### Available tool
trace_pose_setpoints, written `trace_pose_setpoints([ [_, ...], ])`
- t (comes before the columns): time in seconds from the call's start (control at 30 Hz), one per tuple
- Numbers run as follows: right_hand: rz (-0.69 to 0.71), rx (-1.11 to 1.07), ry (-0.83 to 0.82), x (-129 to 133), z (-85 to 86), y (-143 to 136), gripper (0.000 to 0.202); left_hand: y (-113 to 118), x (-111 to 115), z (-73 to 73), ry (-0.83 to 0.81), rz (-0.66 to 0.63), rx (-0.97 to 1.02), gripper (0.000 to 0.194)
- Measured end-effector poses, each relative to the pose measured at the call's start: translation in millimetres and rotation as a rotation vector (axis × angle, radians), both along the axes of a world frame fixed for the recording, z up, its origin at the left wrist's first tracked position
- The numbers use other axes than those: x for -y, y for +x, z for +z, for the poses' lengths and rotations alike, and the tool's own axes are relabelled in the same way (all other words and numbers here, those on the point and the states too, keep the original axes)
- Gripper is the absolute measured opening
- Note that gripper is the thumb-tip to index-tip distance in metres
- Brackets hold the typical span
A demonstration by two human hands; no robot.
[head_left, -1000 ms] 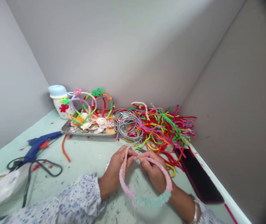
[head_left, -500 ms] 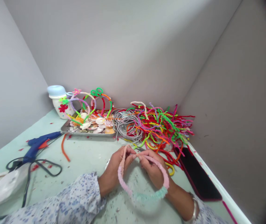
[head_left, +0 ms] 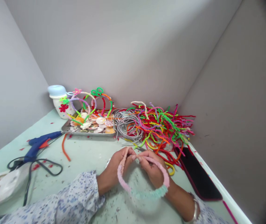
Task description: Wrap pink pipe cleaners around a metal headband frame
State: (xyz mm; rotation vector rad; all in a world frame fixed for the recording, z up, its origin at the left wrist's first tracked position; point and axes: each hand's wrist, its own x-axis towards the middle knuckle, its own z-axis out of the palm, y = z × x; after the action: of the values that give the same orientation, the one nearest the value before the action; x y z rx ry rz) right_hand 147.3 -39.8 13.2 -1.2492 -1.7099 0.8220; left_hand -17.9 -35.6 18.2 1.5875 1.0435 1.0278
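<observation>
Near the middle of the table, both hands grip a fuzzy headband (head_left: 147,194) wrapped in pink, mint green and peach pipe cleaner. Its curve hangs toward me, with the ends at the far side. My left hand (head_left: 117,166) is closed, pinching the peach strand at one end. Opposite it, my right hand (head_left: 153,169) is closed too, its fingertips pinching the same spot almost against the left ones. What lies exactly between the fingertips is too small to make out. Just beyond the hands, scissors (head_left: 140,149) lie partly hidden.
A metal tray (head_left: 93,134) holds shells and finished headbands, with a white cup (head_left: 64,109) beside it. Wire coils (head_left: 129,127) and a heap of pipe cleaners (head_left: 165,124) lie at the back. The blue glue gun (head_left: 36,147) is left; a phone (head_left: 200,177) lies right.
Both hands keep pinching the headband at its far end, with only a tiny shift of the fingers. The view has moved very slightly; nothing else differs.
</observation>
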Motion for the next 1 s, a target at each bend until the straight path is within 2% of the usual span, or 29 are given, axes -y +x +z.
trace_pose_setpoints([
  [0.33, -0.041, -0.051, -0.015, 1, 4.1, 1, 0.018, 3, -4, 4.1, -0.159, -0.041, 0.169, 0.035],
  [0.63, -0.019, -0.109, -0.021, 2, 7.6, 1, 0.017, 5, -3, 5.5, -0.14, -0.031, 0.208, 0.036],
  [1.0, 0.037, -0.088, 0.006, 3, 7.0, 1, 0.015, 1, -5, -4.3, -0.116, -0.071, 0.184, 0.035],
])
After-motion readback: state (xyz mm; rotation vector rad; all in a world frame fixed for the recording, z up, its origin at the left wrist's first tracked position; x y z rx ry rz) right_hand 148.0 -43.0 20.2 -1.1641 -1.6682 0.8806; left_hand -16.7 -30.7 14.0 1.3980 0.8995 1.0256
